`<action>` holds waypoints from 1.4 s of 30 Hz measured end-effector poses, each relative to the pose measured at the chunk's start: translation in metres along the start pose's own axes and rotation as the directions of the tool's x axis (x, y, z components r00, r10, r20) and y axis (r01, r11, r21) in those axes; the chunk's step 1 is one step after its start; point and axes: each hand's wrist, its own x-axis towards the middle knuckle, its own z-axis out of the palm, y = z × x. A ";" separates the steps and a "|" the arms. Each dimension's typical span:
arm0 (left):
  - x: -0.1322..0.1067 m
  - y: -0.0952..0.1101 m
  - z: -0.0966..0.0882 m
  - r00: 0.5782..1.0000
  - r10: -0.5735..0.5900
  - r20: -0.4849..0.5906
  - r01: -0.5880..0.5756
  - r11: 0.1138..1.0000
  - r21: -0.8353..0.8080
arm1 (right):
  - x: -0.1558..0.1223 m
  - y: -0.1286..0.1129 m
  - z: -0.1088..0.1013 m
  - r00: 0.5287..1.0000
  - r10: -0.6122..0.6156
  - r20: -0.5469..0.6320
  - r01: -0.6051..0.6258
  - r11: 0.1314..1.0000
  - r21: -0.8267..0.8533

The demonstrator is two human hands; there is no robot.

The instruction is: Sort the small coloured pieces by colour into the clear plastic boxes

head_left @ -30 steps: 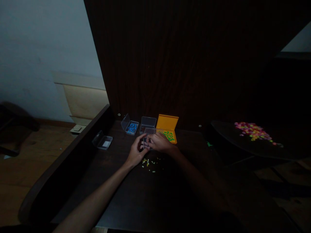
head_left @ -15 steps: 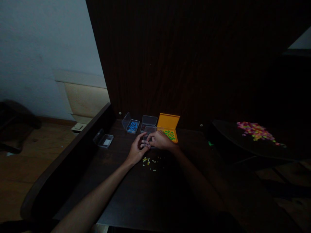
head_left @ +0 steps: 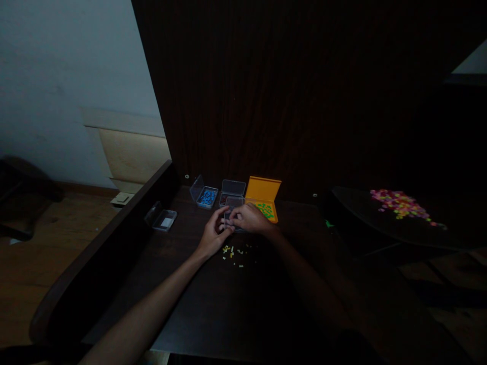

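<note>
Several small yellow and white pieces (head_left: 232, 251) lie loose on the dark surface (head_left: 213, 306), just in front of a clear box (head_left: 235, 202) (its lid stands raised at the back). The left hand (head_left: 213, 234) is half open, thumb and fingers curved about the left side of that box; how firmly it grips cannot be told. The right hand (head_left: 250, 218) reaches over the box from the other side, its fingers bent and the thumb close to them; whether a piece is pinched there is too dim to tell. Behind stand three more boxes with their lids up: a see-through one (head_left: 207, 206) with blue pieces (head_left: 208, 196), a middle one (head_left: 233, 187) with dark reddish pieces (head_left: 227, 199), and an orange box (head_left: 263, 189) with green pieces (head_left: 265, 211), partly covered by the right hand. Well to the left sits another small open box (head_left: 160, 226) with a white patch (head_left: 166, 222) in it. Far right, a pink and yellow heap (head_left: 403, 204) rests on a separate dark support (head_left: 361, 215).
</note>
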 end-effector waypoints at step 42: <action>0.002 -0.004 -0.001 0.998 0.043 -0.051 -0.043 0.999 0.002 | -0.087 0.029 0.015 0.990 -0.054 0.130 0.051 0.998 0.025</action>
